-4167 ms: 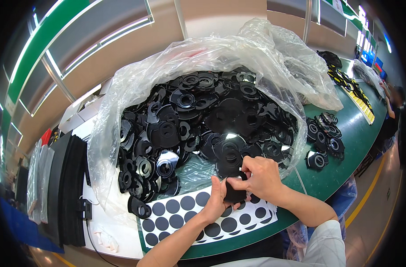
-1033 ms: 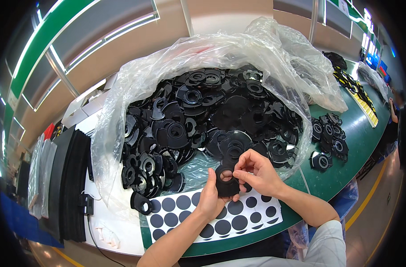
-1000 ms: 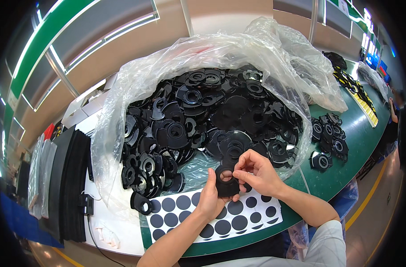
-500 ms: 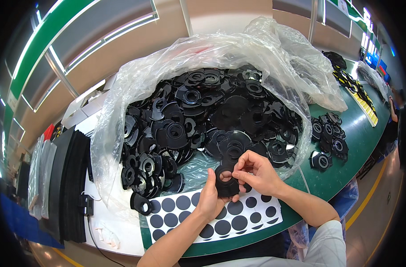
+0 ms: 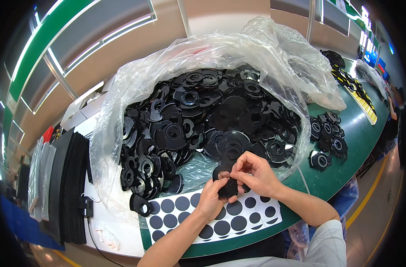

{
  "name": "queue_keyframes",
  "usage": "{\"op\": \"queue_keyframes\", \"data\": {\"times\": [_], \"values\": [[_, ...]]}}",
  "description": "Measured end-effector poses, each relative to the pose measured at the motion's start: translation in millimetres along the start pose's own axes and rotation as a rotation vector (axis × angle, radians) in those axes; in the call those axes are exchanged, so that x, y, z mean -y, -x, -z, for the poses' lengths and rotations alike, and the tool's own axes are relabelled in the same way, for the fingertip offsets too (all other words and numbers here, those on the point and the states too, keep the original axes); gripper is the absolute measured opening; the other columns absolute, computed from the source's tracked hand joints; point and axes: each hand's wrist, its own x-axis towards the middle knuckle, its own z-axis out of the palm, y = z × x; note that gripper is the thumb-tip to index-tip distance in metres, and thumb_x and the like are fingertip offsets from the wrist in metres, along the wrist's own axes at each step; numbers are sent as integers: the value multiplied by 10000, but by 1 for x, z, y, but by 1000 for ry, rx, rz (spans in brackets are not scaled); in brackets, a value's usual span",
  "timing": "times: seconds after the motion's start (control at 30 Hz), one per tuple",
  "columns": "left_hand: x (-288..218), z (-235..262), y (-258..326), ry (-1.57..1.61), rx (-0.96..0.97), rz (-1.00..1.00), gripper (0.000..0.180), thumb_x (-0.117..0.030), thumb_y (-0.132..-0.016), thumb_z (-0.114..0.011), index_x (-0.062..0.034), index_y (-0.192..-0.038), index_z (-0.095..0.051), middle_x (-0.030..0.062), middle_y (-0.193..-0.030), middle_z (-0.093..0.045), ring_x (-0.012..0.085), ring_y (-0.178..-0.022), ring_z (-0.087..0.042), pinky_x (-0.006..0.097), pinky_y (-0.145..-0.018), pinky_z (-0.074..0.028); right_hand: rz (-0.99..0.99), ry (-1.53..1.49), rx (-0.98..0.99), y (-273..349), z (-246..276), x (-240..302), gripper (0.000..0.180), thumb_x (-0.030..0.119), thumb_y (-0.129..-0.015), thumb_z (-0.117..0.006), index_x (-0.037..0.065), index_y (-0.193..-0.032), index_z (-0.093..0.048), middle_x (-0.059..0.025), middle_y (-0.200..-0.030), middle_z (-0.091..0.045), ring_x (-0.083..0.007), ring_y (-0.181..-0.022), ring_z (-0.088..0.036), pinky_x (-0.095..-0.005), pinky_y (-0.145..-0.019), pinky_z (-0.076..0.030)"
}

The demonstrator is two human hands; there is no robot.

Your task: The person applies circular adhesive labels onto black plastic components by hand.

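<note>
My left hand (image 5: 212, 200) and my right hand (image 5: 252, 174) both hold one flat black plastic part (image 5: 226, 181) with a round hole, just above a white sheet of black round stickers (image 5: 220, 218). My right fingertips pinch at the part's face near the hole. Right behind the hands lies a big clear plastic bag (image 5: 136, 84), wide open and full of the same black parts (image 5: 198, 120).
A small pile of black parts (image 5: 328, 139) lies on the green table (image 5: 358, 133) to the right of the bag. Black strips (image 5: 71, 187) lie at the left. More bagged parts (image 5: 345, 75) and a person's arm (image 5: 393, 104) are at the far right.
Since 4 seconds ago the hands lifted the part off the sticker sheet toward the bag's edge. Over the last second they stay almost still, fingers working on the part.
</note>
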Motion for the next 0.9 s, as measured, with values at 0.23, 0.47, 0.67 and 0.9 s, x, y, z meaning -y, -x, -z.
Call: {"op": "queue_keyframes", "data": {"times": [0.23,0.47,0.67,0.9], "values": [[3,3,-1,2,1,-18,219,-161,-951,-406,-46,-1135,-431,135,-943,-604,191,-797,-610,288,-598,-462,-27,42,24,1,0,5,149,-22,-881,-603,25,-877,-461,-68,-852,-610,-78,-606,-584,-194,-549,-466],[4,4,-1,16,34,-32,209,-160,-951,-419,-50,-1129,-434,134,-924,-606,182,-775,-592,287,-588,-448,166,254,-47,3,-2,-1,116,-23,-832,-651,17,-843,-542,-62,-829,-626,-103,-670,-610,-238,-592,-492],[5,3,1,57,-15,-26,187,-149,-943,-456,-78,-1114,-436,106,-988,-569,190,-843,-582,299,-572,-432,599,680,-96,0,0,-2,161,-23,-725,-681,26,-861,-612,-58,-772,-615,-214,-740,-604,-313,-605,-490],[7,1,2,32,-17,-87,262,-177,-965,-451,-94,-1211,-415,75,-1044,-541,160,-864,-550,296,-616,-429,867,1124,-307,5,-12,16,215,62,-688,-686,71,-898,-640,-48,-819,-633,-224,-798,-592,-313,-607,-466]]}}
